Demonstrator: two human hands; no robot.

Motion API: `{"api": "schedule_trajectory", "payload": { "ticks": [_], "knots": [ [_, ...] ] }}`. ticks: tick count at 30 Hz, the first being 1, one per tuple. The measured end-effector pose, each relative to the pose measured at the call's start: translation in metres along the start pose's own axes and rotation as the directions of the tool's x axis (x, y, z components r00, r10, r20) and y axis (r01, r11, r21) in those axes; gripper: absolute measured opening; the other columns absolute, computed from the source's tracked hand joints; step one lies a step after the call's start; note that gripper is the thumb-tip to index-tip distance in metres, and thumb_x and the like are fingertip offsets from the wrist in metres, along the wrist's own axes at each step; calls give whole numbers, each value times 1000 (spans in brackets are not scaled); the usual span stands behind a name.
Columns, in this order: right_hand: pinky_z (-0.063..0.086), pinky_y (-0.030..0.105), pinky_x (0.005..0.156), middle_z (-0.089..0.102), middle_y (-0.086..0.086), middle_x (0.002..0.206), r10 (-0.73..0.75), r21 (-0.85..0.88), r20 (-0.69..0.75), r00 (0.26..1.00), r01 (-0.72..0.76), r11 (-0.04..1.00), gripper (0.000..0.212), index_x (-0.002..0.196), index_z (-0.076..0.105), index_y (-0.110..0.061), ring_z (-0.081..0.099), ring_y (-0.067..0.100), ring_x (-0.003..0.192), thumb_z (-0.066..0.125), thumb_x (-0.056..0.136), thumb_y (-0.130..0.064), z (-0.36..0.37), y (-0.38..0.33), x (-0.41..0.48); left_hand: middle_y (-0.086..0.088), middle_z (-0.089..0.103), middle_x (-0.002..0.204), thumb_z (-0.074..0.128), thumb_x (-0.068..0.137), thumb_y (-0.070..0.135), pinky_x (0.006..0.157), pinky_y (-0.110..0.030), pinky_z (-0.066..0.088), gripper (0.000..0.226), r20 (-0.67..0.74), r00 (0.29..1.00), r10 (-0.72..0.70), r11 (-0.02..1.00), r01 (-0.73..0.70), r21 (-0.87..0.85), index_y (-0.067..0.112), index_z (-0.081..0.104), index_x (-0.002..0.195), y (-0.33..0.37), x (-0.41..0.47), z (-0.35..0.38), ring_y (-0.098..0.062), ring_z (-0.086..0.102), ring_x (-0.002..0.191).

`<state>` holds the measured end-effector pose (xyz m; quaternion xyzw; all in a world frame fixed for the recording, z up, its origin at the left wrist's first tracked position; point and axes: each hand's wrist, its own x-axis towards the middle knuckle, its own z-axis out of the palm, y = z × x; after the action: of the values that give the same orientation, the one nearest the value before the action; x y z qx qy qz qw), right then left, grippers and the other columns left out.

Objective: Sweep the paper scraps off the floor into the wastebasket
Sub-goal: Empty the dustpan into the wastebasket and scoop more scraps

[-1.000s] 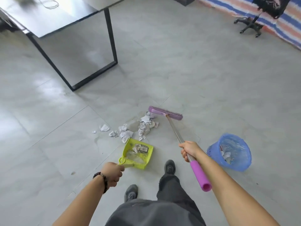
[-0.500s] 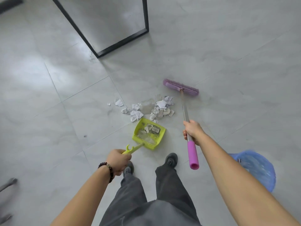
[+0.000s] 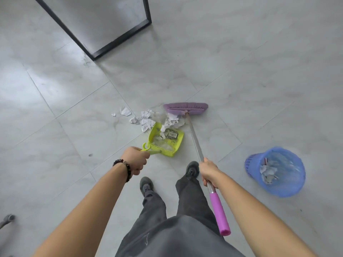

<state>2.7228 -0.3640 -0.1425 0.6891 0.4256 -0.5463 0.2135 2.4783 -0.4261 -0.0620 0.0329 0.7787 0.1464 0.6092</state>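
Hiding most of the handle of the dustpan (image 3: pixel 168 144), the left hand (image 3: pixel 136 160) grips it; the right hand (image 3: pixel 208 170) grips the broom (image 3: pixel 185 108) by its shaft. Crumpled white paper scraps (image 3: pixel 146 119) lie between broom head and dustpan mouth, with the blue wastebasket (image 3: pixel 278 190) well apart.

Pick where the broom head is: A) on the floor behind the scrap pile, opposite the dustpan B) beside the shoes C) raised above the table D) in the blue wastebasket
A: the purple broom head sits past the paper scraps, the green dustpan on their near side.
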Motion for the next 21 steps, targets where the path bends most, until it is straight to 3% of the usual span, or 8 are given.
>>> {"api": "schedule_trajectory", "payload": {
  "ticks": [4,7,9,14,21],
  "knots": [
    [35,26,42,46,9,67,111,83,138,984,-124,989,49,140,41,-14,39,14,41,26,93,-9,17,19,-49,-2,23,59,31,96,-1,48,-22,11,28,95,995,-17,997,10,75,12,39,72,4,-11,-6,-13,15,51],
    [23,15,30,36,1,51,155,238,271,950,-222,945,22,102,54,-8,29,6,30,34,101,-16,6,16,-81,-2,20,59,30,95,2,50,-23,8,26,122,992,-19,996,8,84,15,33,73,-2,-7,-12,-14,13,50],
    [21,12,27,32,-4,42,151,356,306,940,-260,898,31,77,43,-14,26,2,26,39,104,-27,-9,14,-100,-2,22,56,40,90,1,46,-17,13,27,62,998,16,997,-20,77,19,30,73,-10,2,-17,-14,16,40],
    [22,12,24,33,-6,46,108,599,293,950,-271,754,33,76,39,-15,28,1,27,40,105,-31,-32,5,-130,-3,26,58,45,86,-1,43,-15,16,25,60,997,54,993,-60,100,17,32,74,-21,4,-27,-15,19,38],
    [23,10,26,32,-5,35,81,516,176,981,-162,841,37,69,36,-15,27,3,22,32,104,-24,-16,-40,-93,-4,30,56,47,86,-1,45,-15,17,17,60,997,50,985,-59,162,13,39,81,-54,5,-47,-14,20,42]
  ]
}}
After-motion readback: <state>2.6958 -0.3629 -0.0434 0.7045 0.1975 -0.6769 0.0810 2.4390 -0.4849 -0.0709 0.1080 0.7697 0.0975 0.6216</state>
